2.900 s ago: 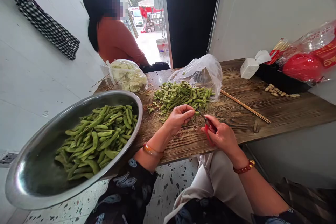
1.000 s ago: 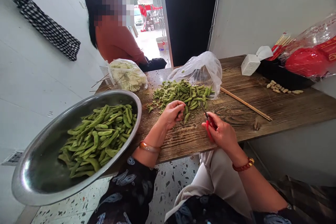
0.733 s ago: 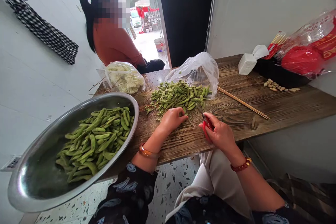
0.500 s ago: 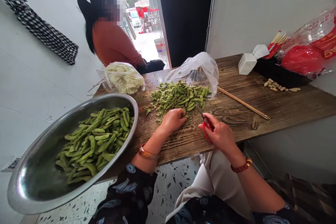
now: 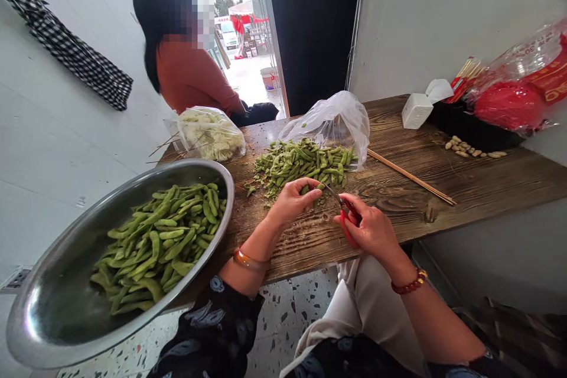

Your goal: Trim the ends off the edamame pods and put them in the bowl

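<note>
A green edamame pod (image 5: 319, 187) is pinched between the thumb and fingers of my left hand (image 5: 292, 199), just in front of the pile. My right hand (image 5: 368, 224) is closed around the red handles of a pair of scissors (image 5: 349, 229). The blades point up and left, their tips at the end of the pod. Behind both hands a heap of edamame pods (image 5: 305, 159) with trimmed scraps lies on the wooden table (image 5: 398, 180), partly against a clear plastic bag (image 5: 349, 115). To the left, a large metal basin (image 5: 57, 260) holds many pods (image 5: 163, 242).
A bag of pale vegetable pieces (image 5: 212, 133) lies at the back left. Wooden chopsticks (image 5: 411, 176) rest right of the heap. Farther right are peanuts (image 5: 473, 147), a tissue pack (image 5: 416, 110) and a black tray (image 5: 469, 127) with red packages. Beyond the table sits a person (image 5: 190, 74).
My left hand has lifted slightly and turned, bringing a pod to the scissor tips. The scissors in my right hand have shifted slightly; their blades now meet the pod.
</note>
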Motion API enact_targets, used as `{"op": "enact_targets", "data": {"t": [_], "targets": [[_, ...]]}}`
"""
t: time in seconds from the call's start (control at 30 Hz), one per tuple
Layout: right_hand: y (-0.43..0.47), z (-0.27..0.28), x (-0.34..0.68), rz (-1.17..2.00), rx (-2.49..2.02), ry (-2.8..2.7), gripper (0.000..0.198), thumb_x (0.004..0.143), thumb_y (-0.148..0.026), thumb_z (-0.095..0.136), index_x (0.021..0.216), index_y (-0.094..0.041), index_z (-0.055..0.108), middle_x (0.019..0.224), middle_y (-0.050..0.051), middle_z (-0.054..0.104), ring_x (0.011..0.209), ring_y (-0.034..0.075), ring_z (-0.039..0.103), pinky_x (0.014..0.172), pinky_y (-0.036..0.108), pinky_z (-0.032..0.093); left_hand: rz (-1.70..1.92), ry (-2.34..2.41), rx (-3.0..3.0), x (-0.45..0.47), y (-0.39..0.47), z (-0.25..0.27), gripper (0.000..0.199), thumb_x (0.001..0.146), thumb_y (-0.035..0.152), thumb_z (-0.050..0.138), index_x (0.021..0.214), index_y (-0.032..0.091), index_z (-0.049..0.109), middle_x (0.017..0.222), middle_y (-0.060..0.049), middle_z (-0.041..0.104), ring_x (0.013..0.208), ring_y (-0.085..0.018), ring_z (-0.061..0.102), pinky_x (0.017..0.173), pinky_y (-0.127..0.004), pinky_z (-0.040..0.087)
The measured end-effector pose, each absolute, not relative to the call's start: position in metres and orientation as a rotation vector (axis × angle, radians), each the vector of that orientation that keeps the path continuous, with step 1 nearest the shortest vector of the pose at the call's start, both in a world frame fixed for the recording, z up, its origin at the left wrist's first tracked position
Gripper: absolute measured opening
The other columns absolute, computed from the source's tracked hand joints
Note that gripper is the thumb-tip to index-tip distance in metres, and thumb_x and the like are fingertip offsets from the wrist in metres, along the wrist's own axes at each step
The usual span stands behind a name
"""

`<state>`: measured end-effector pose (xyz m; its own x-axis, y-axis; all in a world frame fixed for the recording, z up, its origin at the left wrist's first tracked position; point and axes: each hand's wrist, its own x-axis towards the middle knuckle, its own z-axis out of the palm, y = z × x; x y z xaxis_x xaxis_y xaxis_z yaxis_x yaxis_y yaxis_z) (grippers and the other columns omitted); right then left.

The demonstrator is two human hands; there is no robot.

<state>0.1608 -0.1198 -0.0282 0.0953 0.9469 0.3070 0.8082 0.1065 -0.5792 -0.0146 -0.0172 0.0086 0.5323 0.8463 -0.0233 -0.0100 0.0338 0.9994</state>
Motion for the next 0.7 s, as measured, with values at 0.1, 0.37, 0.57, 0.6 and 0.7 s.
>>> {"op": "enact_targets", "data": {"t": [0.1,0.37,0.57,0.6,0.7], "targets": [[-0.120,-0.028,0.160,0.271,-1.727,-1.761,0.044,0.086,-0.048,0.055,0.123,-0.025,0.054,0.068,-0.004,0.062,0.062,0.015,0.060,0.059,0.025,0.039,0.738,0.769,1.397,-0.011,-0.021,0.007,0.037,0.070,0.041,0.074,0.090,0.012,0.062,0.055,0.007,0.046,0.043,-0.003,0.038,0.043,-0.018,0.026],[-0.120,-0.030,0.161,0.276,-1.703,-1.805,0.047,0.085,-0.049,0.056,0.125,-0.024,0.053,0.069,-0.004,0.062,0.064,0.015,0.060,0.063,0.026,0.040,0.680,0.711,1.478,-0.007,-0.026,0.006,0.032,0.070,0.038,0.073,0.085,0.011,0.063,0.063,0.004,0.053,0.043,-0.003,0.039,0.042,-0.019,0.028],[-0.120,-0.030,0.160,0.266,-1.687,-1.818,0.050,0.085,-0.051,0.056,0.126,-0.021,0.053,0.069,-0.003,0.064,0.067,0.016,0.062,0.067,0.027,0.041,0.657,0.700,1.521,-0.006,-0.029,0.007,0.032,0.071,0.038,0.071,0.085,0.010,0.066,0.062,0.003,0.053,0.044,-0.004,0.038,0.041,-0.019,0.030],[-0.120,-0.030,0.160,0.262,-1.700,-1.813,0.050,0.085,-0.050,0.057,0.125,-0.021,0.054,0.069,-0.003,0.064,0.066,0.016,0.061,0.066,0.027,0.041,0.658,0.702,1.526,-0.006,-0.029,0.007,0.031,0.071,0.038,0.071,0.084,0.010,0.066,0.062,0.003,0.053,0.044,-0.004,0.038,0.041,-0.020,0.030],[-0.120,-0.032,0.161,0.249,-1.745,-1.806,0.048,0.084,-0.049,0.058,0.124,-0.022,0.056,0.066,-0.003,0.064,0.063,0.016,0.061,0.063,0.027,0.041,0.658,0.723,1.552,-0.007,-0.028,0.008,0.028,0.071,0.037,0.071,0.081,0.011,0.066,0.058,0.004,0.051,0.043,-0.004,0.037,0.041,-0.020,0.028]]}}
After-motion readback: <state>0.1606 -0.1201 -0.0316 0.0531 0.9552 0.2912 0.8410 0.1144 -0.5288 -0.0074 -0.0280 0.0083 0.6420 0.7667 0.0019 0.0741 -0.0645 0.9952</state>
